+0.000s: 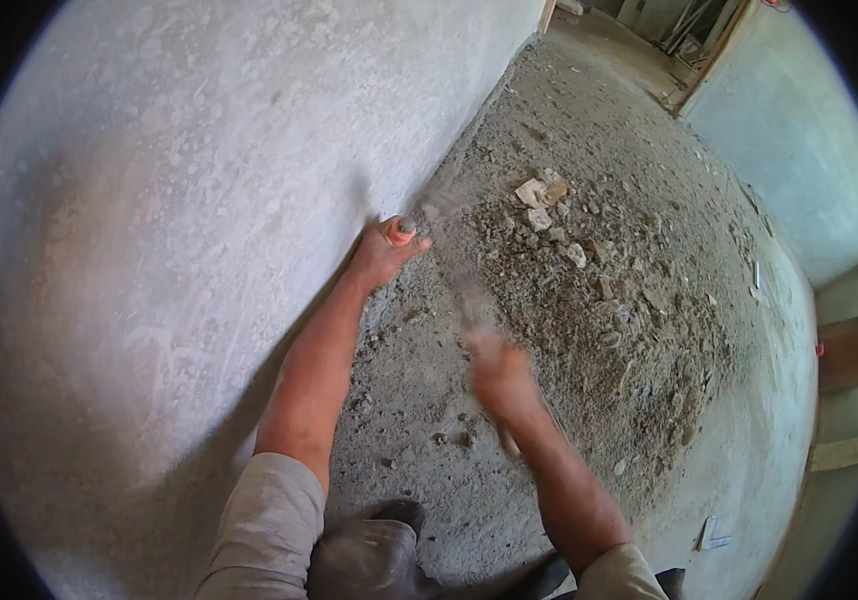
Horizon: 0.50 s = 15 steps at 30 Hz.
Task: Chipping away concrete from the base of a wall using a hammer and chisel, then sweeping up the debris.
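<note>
My left hand (379, 258) is closed around a chisel (406, 226) low against the pale plastered wall. Its grey metal end and an orange-red grip show above the fingers; the working tip is hidden. My right hand (504, 382) is wrapped round the handle of a hammer (469, 292), to the right of and nearer than the left hand. Motion smears the hammer, and its head appears only as a grey blur close to the chisel's top. A short end of the handle sticks out below the right fist.
The plastered wall (199, 200) rises along my left. A heap of rubble (599, 310) with pale broken chunks (543, 190) covers the rough floor to the right. A doorway (629, 45) opens at the far end. A small L-shaped piece (714, 536) lies at the lower right.
</note>
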{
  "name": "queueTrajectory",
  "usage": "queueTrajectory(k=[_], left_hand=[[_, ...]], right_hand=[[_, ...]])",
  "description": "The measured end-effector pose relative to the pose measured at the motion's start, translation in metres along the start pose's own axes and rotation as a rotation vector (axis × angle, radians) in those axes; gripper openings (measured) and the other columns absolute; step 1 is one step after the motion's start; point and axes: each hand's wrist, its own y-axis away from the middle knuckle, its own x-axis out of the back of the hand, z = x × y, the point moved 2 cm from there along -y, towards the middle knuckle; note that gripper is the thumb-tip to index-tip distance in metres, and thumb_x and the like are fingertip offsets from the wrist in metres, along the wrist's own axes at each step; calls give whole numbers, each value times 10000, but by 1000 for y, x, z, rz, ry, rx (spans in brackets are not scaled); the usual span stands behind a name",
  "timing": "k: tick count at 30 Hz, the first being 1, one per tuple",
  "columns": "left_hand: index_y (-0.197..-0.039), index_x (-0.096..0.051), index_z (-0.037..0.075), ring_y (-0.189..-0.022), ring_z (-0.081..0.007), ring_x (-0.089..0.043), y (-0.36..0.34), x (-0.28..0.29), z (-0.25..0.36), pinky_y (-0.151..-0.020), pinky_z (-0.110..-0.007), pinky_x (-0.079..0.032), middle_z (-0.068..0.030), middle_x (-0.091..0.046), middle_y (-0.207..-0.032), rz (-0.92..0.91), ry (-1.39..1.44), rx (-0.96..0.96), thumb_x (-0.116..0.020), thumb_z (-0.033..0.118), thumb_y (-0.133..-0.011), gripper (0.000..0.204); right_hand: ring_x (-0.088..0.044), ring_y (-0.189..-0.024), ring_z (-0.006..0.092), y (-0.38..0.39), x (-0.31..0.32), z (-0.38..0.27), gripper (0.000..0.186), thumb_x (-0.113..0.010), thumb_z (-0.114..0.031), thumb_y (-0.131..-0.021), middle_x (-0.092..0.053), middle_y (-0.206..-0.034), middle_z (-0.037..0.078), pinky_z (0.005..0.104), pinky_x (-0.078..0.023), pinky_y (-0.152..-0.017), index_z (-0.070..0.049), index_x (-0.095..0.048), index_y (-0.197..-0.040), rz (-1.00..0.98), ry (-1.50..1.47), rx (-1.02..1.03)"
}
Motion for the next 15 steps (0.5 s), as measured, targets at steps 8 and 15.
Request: queueTrajectory(k=[8, 15], left_hand=[[-898, -612, 64, -798, -118, -542, 3, 23, -24, -750, -314, -474, -11, -589, -823, 163, -138, 69, -809, 361, -744, 388], [-905, -573, 39, -820, -160, -502, -7, 9, -4, -848, -337, -427, -26, -559, -817, -44, -87, 110, -804, 401, -735, 462]], right_hand=[[-474, -397, 93, 22, 100, -50, 595, -259, -597, -962, -476, -513, 2, 275, -407, -340, -97, -487, -735, 102, -744, 76], [-472, -458, 179, 3, 238, -104, 705, -122, -667, -926, -444, -560, 40, 290, -434, -402, -62, -459, -797, 735, -1037, 1080]])
